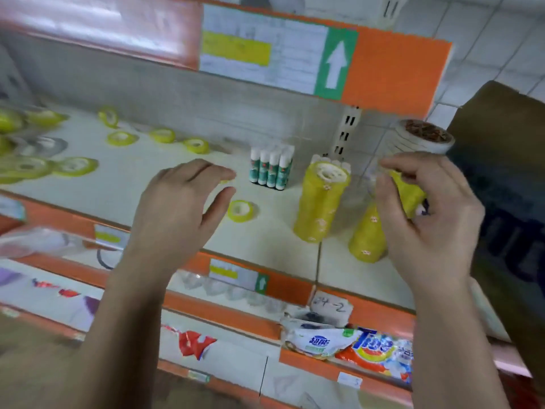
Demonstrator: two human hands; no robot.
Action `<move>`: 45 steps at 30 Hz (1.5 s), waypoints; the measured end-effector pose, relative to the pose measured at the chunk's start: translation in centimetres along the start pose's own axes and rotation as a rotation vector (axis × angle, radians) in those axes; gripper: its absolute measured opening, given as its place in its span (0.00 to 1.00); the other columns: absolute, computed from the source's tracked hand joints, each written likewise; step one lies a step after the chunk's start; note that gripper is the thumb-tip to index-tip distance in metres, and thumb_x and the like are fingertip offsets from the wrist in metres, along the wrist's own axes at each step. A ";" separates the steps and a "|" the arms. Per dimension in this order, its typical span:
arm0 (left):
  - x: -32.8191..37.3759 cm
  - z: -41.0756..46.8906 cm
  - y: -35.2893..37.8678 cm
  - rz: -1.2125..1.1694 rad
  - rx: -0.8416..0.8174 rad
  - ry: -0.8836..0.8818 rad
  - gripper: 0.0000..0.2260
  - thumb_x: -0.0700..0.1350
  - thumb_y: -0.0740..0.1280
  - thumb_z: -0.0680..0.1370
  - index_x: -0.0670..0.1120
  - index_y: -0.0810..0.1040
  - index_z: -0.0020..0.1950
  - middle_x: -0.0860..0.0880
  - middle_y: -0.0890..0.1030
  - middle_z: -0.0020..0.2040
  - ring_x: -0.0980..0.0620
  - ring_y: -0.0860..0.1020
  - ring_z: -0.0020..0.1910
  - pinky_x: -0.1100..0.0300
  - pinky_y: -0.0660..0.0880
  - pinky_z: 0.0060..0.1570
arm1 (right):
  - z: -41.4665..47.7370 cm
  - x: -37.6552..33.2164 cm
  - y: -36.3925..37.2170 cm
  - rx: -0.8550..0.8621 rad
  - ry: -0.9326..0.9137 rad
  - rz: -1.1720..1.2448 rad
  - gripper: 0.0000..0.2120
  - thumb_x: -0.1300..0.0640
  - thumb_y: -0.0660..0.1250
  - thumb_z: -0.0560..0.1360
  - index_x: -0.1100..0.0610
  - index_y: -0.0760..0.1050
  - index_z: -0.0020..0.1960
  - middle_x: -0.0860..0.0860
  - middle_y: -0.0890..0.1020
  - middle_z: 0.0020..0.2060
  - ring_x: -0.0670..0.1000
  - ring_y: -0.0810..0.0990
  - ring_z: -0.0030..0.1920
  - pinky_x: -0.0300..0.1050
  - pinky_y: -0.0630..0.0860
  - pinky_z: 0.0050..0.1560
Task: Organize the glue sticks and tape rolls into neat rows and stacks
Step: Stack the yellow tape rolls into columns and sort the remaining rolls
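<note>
Shelf (88, 184), centre frame. Upright yellow tape stacks (321, 202): two, centre right. Third stack (408, 193): gripped in my curled right hand (427, 214). Glue sticks (271, 169): four showing, one row, upper right of my left hand (177, 208), which is spread and holds nothing. Loose roll (240, 211): one, beside its thumb.

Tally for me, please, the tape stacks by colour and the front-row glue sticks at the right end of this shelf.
Yellow tape stacks: 3, one in the right hand
White tape stack: 1
Front-row glue sticks: 4
Total: 8
</note>
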State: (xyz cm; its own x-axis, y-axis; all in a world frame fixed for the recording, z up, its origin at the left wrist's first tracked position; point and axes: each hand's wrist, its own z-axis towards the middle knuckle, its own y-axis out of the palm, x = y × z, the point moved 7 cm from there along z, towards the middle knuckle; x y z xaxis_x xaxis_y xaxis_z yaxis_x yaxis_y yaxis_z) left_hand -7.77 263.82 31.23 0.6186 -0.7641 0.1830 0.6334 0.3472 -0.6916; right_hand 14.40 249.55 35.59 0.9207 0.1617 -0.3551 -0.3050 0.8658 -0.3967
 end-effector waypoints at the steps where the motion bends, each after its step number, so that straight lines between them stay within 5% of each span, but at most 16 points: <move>1: -1.7 -1.0 -1.0 0.010 -0.009 -0.028 0.10 0.46 0.64 0.78 0.44 0.81 0.55 0.47 0.83 0.49 0.42 0.81 0.43 0.54 0.74 0.41 | -0.2 -1.4 1.4 -0.004 -0.020 0.018 0.06 0.61 0.66 0.78 0.61 0.81 0.52 0.47 0.79 0.46 0.45 0.77 0.49 0.37 0.72 0.54; 4: -7.2 -4.2 -4.1 0.030 -0.045 -0.112 0.12 0.48 0.62 0.79 0.45 0.80 0.55 0.48 0.83 0.50 0.42 0.81 0.43 0.51 0.75 0.45 | -1.1 -5.5 6.8 -0.055 -0.007 0.125 0.06 0.61 0.66 0.77 0.61 0.80 0.52 0.46 0.79 0.46 0.48 0.79 0.48 0.40 0.75 0.53; 7: -13.0 -7.2 -7.5 0.072 -0.056 -0.217 0.14 0.50 0.60 0.78 0.45 0.80 0.56 0.48 0.83 0.49 0.40 0.81 0.44 0.50 0.74 0.48 | -2.3 -9.8 13.1 -0.123 0.025 0.217 0.06 0.62 0.67 0.76 0.59 0.80 0.52 0.44 0.78 0.46 0.45 0.78 0.47 0.33 0.73 0.52; 12: -21.7 -10.4 -11.6 0.124 -0.083 -0.298 0.12 0.49 0.61 0.78 0.45 0.78 0.57 0.47 0.82 0.51 0.40 0.80 0.47 0.48 0.75 0.50 | -4.4 -15.7 22.7 -0.234 0.064 0.312 0.07 0.57 0.66 0.77 0.57 0.80 0.53 0.45 0.79 0.48 0.50 0.79 0.49 0.47 0.77 0.49; 24: -37.2 -10.7 -12.2 0.139 -0.108 -0.371 0.15 0.51 0.59 0.79 0.46 0.78 0.60 0.48 0.80 0.55 0.42 0.79 0.50 0.48 0.75 0.48 | -3.6 -21.4 39.4 -0.374 0.129 0.355 0.07 0.56 0.66 0.76 0.55 0.80 0.52 0.45 0.81 0.47 0.49 0.80 0.50 0.52 0.78 0.51; 37: -50.6 -8.4 -10.8 0.107 -0.121 -0.371 0.14 0.51 0.60 0.79 0.46 0.79 0.56 0.48 0.81 0.53 0.42 0.80 0.48 0.46 0.76 0.48 | -0.9 -26.5 52.0 -0.447 0.156 0.347 0.07 0.56 0.66 0.76 0.55 0.80 0.52 0.45 0.80 0.46 0.46 0.78 0.49 0.45 0.76 0.51; 45: -57.1 -5.8 -9.1 -0.021 -0.137 -0.199 0.10 0.48 0.62 0.78 0.46 0.81 0.53 0.49 0.81 0.50 0.42 0.79 0.47 0.48 0.73 0.46 | -1.8 -30.0 56.8 -0.498 0.216 0.196 0.09 0.52 0.65 0.75 0.53 0.80 0.51 0.45 0.80 0.47 0.46 0.79 0.50 0.43 0.75 0.51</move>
State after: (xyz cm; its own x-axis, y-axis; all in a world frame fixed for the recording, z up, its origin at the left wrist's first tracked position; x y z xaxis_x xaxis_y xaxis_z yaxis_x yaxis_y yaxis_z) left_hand -51.54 301.08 23.03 0.6943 -0.6431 0.3231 0.5864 0.2453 -0.7720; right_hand -30.93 293.04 22.21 0.7808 0.1510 -0.6062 -0.5908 0.4939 -0.6380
